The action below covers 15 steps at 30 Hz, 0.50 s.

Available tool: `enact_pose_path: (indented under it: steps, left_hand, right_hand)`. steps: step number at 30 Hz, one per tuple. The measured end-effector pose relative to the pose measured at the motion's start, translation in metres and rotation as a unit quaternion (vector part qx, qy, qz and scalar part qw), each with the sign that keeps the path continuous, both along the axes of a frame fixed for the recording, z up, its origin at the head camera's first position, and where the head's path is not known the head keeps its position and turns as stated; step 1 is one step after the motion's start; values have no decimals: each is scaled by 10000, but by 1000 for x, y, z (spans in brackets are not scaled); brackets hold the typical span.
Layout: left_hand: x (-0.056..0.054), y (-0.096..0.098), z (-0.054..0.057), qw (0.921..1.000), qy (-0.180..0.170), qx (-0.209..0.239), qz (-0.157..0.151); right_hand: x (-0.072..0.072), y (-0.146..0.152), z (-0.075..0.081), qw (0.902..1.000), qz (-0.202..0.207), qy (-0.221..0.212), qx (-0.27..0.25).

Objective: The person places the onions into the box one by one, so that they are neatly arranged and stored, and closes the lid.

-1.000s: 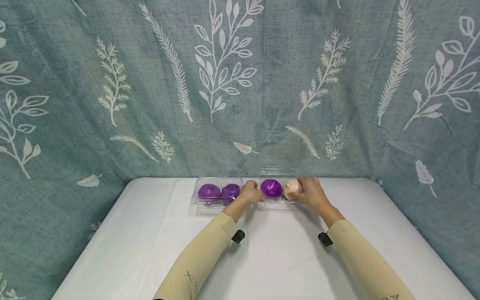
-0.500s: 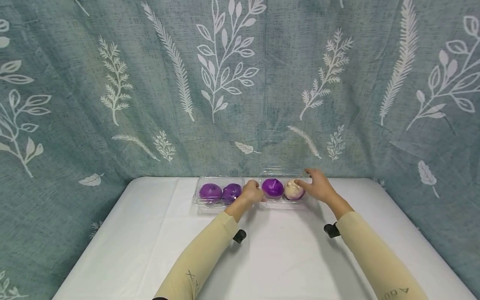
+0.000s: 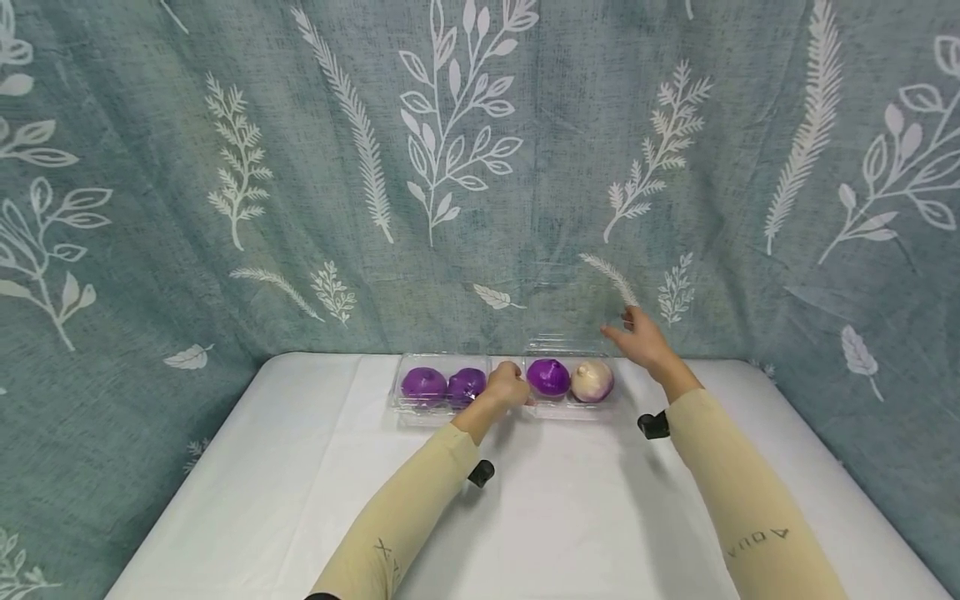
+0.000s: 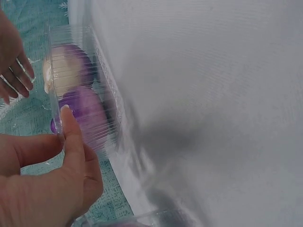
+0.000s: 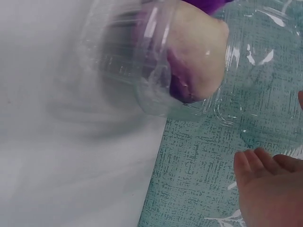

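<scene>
In the head view, an open clear plastic clamshell (image 3: 573,412) holds a bright purple round vegetable (image 3: 548,377) and, to its right, a cream-and-purple turnip (image 3: 592,382). My left hand (image 3: 507,387) pinches the clamshell's left edge between thumb and finger, as the left wrist view shows. My right hand (image 3: 640,336) hovers behind and right of the turnip, holding nothing. Seen from the right wrist, its fingers (image 5: 253,163) extend beside the raised clear lid (image 5: 265,85). The turnip (image 5: 199,52) sits in the base there, and the purple vegetable is mostly out of frame.
Left of my left hand, a second clear clamshell (image 3: 442,361) holds two purple round vegetables (image 3: 423,387). Both containers stand at the far edge of the white-covered table (image 3: 555,508). A teal leaf-patterned curtain (image 3: 337,208) hangs right behind them.
My right hand has let go of the turnip, now in the clamshell, and has moved up and back toward the raised lid. The left hand keeps its hold on the clamshell's edge.
</scene>
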<state>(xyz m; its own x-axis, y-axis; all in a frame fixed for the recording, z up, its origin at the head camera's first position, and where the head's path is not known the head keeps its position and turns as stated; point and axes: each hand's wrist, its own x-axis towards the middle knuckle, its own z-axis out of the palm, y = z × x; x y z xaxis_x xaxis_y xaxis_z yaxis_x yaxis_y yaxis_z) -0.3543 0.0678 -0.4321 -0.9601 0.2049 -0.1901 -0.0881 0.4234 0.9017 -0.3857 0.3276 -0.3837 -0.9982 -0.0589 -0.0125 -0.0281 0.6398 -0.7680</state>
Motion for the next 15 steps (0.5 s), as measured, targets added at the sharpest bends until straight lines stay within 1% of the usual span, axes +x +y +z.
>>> enact_pose_path:
  steps: [4, 7, 10, 12, 15]
  left_hand:
    - [2, 2, -1, 10000, 9, -2, -12]
    - [2, 3, -1, 10000, 2, 45, -28]
    - [2, 3, 0, 9999, -57, 84, -20]
    - [1, 2, 1, 9999, -98, 119, -7]
    - [1, 1, 1, 9999, -74, 67, 34]
  right_hand:
    - [0, 0, 0, 9999, 22, -70, -106]
    - [0, 0, 0, 9999, 8, -31, -134]
    - [1, -1, 0, 9998, -81, 135, -125]
    - [1, -2, -1, 9991, -192, 362, -122]
    - [6, -2, -2, 9972, -322, 669, -130]
